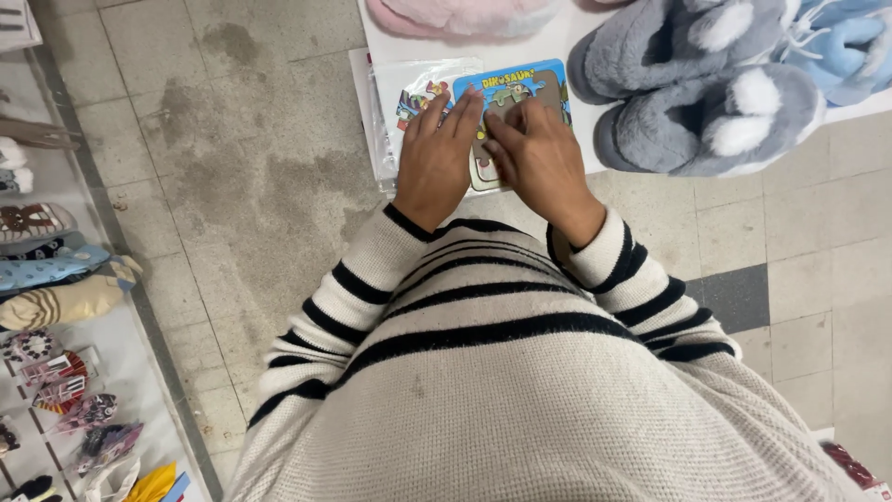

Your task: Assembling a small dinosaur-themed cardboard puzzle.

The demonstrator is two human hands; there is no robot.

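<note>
Cream striped sleeves nearest. Left hand [435, 153] and right hand [539, 158] lie flat, fingers together, on a blue-framed puzzle board [517, 86] at the white shelf's [576, 33] front edge, beside a clear bag [409, 79]. Board overhangs; pressing could tip it off. Grey slippers [706, 102] beyond.

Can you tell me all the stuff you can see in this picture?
puzzle board: one, blue frame, on the white shelf, under both hands
clear plastic bag: one, holding colourful pieces, left of the board
grey fluffy slippers: two, white tufts, right of the board
pink fluffy item: one, top edge
blue fluffy slippers: top right
patterned socks: several, mixed colours, left display
tiled floor: grey, stained
left hand: flat on the board
right hand: pressing the board
</note>
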